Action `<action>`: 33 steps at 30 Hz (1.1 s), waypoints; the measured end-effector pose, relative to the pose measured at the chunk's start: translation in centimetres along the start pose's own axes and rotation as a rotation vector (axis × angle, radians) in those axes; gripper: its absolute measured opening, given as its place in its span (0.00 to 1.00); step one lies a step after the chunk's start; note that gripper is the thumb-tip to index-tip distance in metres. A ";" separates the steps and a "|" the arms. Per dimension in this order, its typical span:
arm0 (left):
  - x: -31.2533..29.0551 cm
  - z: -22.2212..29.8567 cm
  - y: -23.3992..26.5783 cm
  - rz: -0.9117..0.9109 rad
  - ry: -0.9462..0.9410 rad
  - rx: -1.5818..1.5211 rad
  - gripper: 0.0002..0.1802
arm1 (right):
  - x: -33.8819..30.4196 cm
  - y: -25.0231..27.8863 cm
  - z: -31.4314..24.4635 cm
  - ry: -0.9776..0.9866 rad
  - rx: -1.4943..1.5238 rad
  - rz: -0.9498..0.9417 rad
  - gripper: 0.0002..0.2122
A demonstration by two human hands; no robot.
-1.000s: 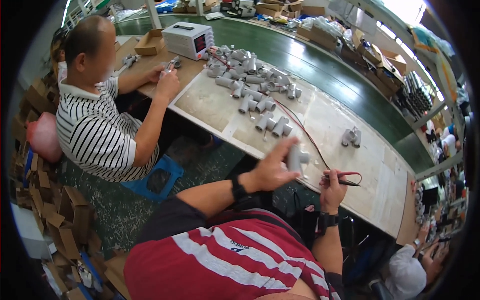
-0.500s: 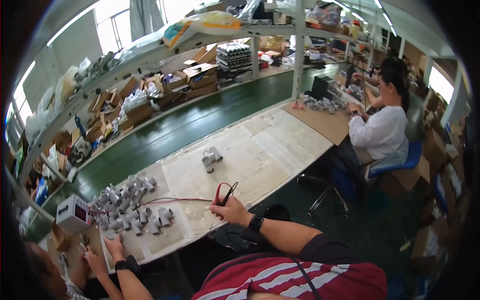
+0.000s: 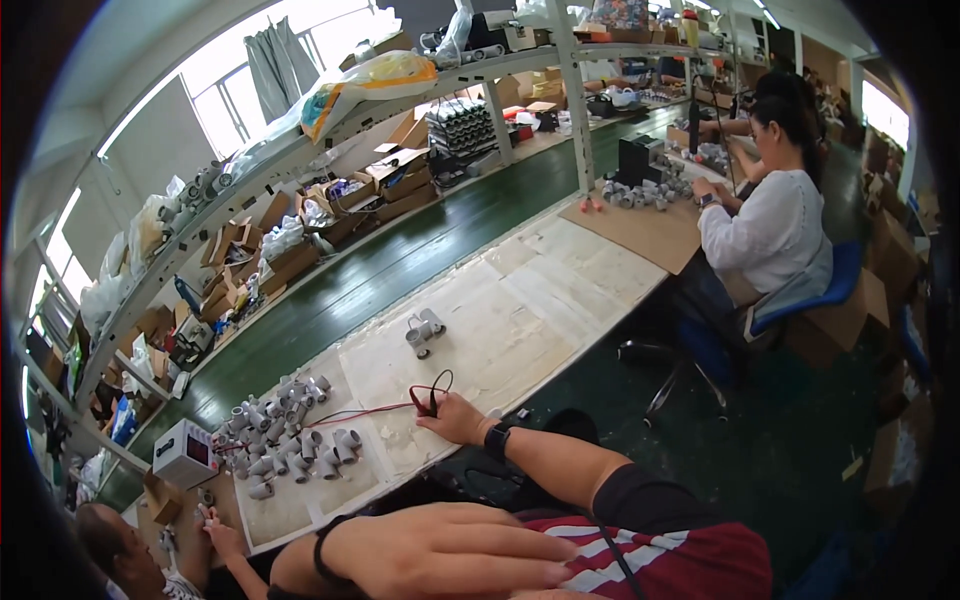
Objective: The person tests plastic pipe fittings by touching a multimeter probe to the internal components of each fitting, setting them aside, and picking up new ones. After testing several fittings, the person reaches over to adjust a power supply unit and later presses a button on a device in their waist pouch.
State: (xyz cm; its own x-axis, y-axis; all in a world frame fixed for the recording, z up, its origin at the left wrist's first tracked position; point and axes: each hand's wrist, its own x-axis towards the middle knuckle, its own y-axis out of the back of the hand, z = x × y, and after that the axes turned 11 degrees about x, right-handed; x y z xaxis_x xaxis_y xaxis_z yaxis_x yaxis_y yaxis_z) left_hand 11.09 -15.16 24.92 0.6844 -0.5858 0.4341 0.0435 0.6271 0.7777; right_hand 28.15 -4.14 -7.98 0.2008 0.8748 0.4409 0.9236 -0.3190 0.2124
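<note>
My right hand (image 3: 458, 419) is closed around a red and a black test lead (image 3: 427, 402) above the table's near edge. From it the wires run left to a white box-shaped meter with a display (image 3: 184, 455). My left hand (image 3: 460, 548) is low in front of my striped shirt, palm down, fingers stretched out, holding nothing. Between the meter and my right hand lies a pile of grey tee-shaped tubular pieces (image 3: 290, 425). A few more grey pieces (image 3: 425, 328) stand by themselves farther up the pale tabletop (image 3: 490, 310).
At lower left a co-worker's hands (image 3: 222, 535) hold a small grey piece beside a cardboard box (image 3: 162, 497). Another person in white (image 3: 765, 225) sits at right near more grey pieces (image 3: 650, 190). Beyond the table runs a green belt (image 3: 400, 245), with a shelf (image 3: 330, 120) above cluttered cartons.
My left hand has come away from the near side of the grey pile, back to my body, its fingers now extended. My right hand keeps the test leads. The view has tilted slightly.
</note>
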 end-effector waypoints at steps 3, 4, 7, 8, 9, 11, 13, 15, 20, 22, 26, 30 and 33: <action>4.3 -2.0 -5.6 0.399 -0.253 -0.141 0.22 | -0.6 -0.8 0.5 0.010 0.020 0.003 0.10; 5.3 -2.4 -5.9 0.387 -0.252 -0.137 0.22 | -0.4 -0.7 0.7 0.037 -0.010 0.010 0.10; 8.1 -3.4 -5.6 0.185 -0.291 -0.178 0.22 | -0.2 0.1 1.2 0.032 -0.027 0.004 0.11; 9.1 -3.6 -4.8 0.175 -0.281 -0.176 0.22 | -0.3 0.1 1.2 -0.009 -0.016 -0.015 0.12; 10.9 -3.4 -3.4 -0.026 -0.226 -0.216 0.22 | -0.4 0.0 1.3 -0.051 -0.004 -0.039 0.13; 13.8 -3.6 -1.6 -0.428 -0.110 -0.303 0.21 | -0.2 0.0 1.1 -0.030 0.005 -0.037 0.13; 14.5 -4.6 -2.2 -0.417 -0.099 -0.332 0.21 | -0.4 0.4 1.1 -0.005 -0.003 -0.026 0.13; 14.8 -5.8 -3.1 -0.382 -0.095 -0.377 0.20 | -0.3 0.4 1.1 0.002 0.031 -0.005 0.12; 11.2 -9.3 -4.9 -0.141 -0.108 -0.175 0.19 | -0.4 0.4 -0.2 -0.022 0.150 0.022 0.11; 10.2 -10.2 -7.1 0.169 -0.113 -0.266 0.20 | -0.8 0.8 -0.2 -0.050 0.182 0.008 0.10; 9.0 -11.4 -2.9 0.140 -0.078 -0.200 0.20 | -0.3 0.9 0.4 -0.039 0.210 -0.005 0.10; 6.0 -11.1 -1.5 0.143 -0.038 -0.154 0.20 | -0.4 1.1 -0.4 -0.091 0.233 0.023 0.09; 4.0 -10.4 -3.1 0.321 -0.066 -0.197 0.21 | -0.3 0.4 0.6 -0.032 0.195 0.065 0.09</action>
State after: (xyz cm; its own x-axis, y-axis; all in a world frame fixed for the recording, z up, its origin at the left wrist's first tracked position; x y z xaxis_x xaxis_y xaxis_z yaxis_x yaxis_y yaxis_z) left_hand 21.27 -14.18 19.53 0.6379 -0.3713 0.6747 -0.0223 0.8668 0.4981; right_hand 28.67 -4.29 -8.56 0.2691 0.8669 0.4195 0.9536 -0.3009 0.0102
